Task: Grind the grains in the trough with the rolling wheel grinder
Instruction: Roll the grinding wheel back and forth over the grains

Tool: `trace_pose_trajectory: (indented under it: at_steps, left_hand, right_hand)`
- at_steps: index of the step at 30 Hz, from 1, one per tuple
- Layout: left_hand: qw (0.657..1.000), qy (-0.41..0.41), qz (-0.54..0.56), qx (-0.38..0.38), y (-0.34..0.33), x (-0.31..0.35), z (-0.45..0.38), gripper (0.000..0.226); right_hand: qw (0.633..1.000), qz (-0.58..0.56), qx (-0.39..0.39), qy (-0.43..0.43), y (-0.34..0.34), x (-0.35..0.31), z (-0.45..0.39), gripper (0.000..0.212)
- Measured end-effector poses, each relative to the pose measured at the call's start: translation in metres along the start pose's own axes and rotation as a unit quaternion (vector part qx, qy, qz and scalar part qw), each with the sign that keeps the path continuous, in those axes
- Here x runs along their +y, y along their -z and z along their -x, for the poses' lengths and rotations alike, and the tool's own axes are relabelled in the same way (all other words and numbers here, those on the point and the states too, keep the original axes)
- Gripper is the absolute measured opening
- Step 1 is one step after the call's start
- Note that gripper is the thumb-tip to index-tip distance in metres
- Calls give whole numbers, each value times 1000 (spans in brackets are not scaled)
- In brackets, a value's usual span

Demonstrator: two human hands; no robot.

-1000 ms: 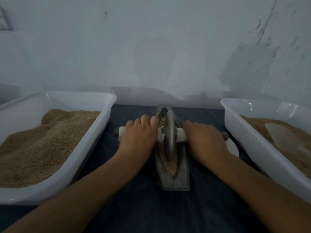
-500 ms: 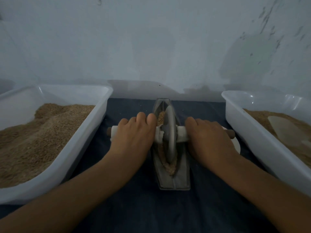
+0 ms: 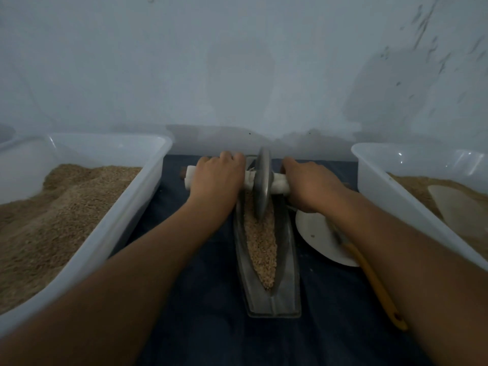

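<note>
Since the earlier frame the wheel grinder (image 3: 262, 184) rolled to the trough's (image 3: 287, 273) far end – frame centre, grains (image 3: 260, 241) exposed below; left hand (image 3: 215, 180) and right hand (image 3: 307, 187) each grip its axle.

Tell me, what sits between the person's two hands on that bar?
In the head view, the metal grinding wheel stands upright between the left hand and right hand, both gripping the white-wrapped axle, over the grain-filled trough.
</note>
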State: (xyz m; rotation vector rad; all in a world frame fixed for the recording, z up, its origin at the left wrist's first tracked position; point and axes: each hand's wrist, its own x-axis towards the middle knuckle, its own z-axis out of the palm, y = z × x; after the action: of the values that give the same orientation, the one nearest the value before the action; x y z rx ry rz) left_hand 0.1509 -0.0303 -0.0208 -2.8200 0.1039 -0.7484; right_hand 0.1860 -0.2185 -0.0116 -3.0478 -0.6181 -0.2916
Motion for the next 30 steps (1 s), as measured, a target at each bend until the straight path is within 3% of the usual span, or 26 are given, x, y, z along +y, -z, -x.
trace_pose_trajectory:
  at_steps: [5,9,17,23,30]
  left_hand:
    - [1000,-1,25,-12,-5,-3,1,24]
    - [996,-19,67,-60,2,-10,18,40]
    - [999,-38,-6,-27,30,10,61,39]
    - [993,-58,62,-77,50,0,82,54]
    - [995,-56,59,-65,55,1,93,57]
  right_hand:
    - [999,34,43,0,-3,-4,0,38]
    - [994,67,90,13,-3,-11,12,32]
    - [981,72,167,63,-14,-12,72,29]
    - [979,102,161,69,2,-21,107,29]
    - [976,97,180,76,6,-22,115,38]
